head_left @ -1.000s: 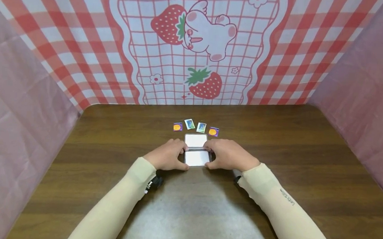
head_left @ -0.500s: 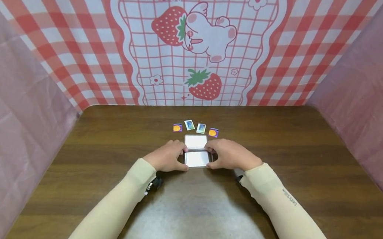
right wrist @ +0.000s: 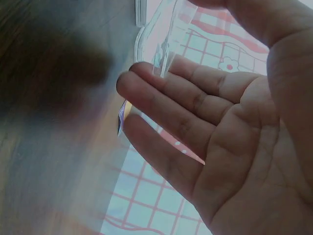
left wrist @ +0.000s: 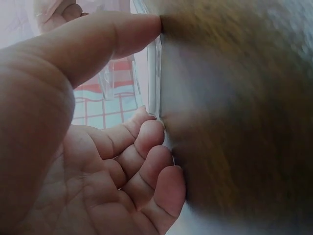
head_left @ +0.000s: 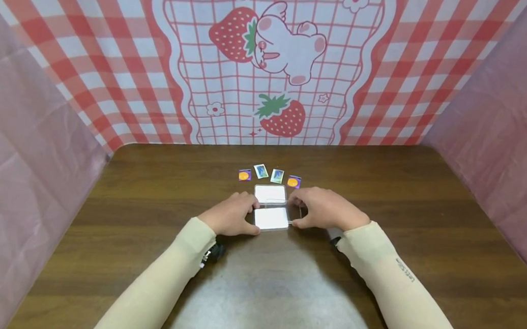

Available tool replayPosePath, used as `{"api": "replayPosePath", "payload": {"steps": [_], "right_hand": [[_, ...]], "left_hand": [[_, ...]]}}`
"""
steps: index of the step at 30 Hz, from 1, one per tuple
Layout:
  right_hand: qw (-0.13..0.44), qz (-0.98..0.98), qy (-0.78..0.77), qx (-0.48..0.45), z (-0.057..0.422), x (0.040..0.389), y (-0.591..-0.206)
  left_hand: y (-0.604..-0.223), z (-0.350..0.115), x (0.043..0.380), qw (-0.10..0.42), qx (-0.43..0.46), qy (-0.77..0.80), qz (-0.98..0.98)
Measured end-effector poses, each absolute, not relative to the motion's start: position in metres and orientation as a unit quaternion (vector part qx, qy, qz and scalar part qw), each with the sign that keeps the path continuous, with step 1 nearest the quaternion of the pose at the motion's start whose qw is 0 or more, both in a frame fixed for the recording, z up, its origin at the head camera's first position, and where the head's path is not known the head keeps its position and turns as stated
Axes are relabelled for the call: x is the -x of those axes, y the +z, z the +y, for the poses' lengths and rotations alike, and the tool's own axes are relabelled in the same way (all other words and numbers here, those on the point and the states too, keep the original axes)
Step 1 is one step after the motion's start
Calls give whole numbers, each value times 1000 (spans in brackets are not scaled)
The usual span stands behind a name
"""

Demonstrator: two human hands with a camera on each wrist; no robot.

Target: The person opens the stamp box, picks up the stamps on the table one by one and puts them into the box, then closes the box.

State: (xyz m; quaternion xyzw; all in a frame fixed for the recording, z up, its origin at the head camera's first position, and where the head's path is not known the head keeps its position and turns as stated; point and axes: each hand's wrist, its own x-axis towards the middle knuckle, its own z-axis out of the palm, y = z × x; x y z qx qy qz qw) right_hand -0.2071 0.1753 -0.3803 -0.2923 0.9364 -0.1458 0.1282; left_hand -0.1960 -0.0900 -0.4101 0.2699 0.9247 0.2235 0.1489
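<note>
A flat clear plastic case (head_left: 271,219) with a white rectangular inside lies on the table, and a second white rectangle (head_left: 269,194) in a clear frame lies right behind it. My left hand (head_left: 230,214) holds the case's left side, thumb at the near corner and fingers at the far one. At the right side, my right hand (head_left: 326,208) pinches a clear plastic lid (right wrist: 165,56) between thumb and fingers. The lid is tilted up on the right; whether its left edge still touches the case cannot be told.
Behind the case, several small cards lie in a row: an orange-and-purple one (head_left: 244,175), two blue-green ones (head_left: 260,171) and another orange-and-purple one (head_left: 294,181). A red checked cloth (head_left: 128,63) hangs at the table's (head_left: 152,177) back edge, pink cloths at both sides.
My right hand has moved a little right and up, raising the clear lid's right side. The left hand keeps its place at the case.
</note>
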Motion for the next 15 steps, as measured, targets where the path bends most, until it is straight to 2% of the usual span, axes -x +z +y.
{"api": "replayPosePath", "payload": {"steps": [7,15], "right_hand": [[115,949,-125,268,179,208,-376],[141,943,-144,263,183,209,-378]], "left_hand": [[-408,-89,196,144,-277,211,926],[-408,-88,195,144,-277,209,927]]}}
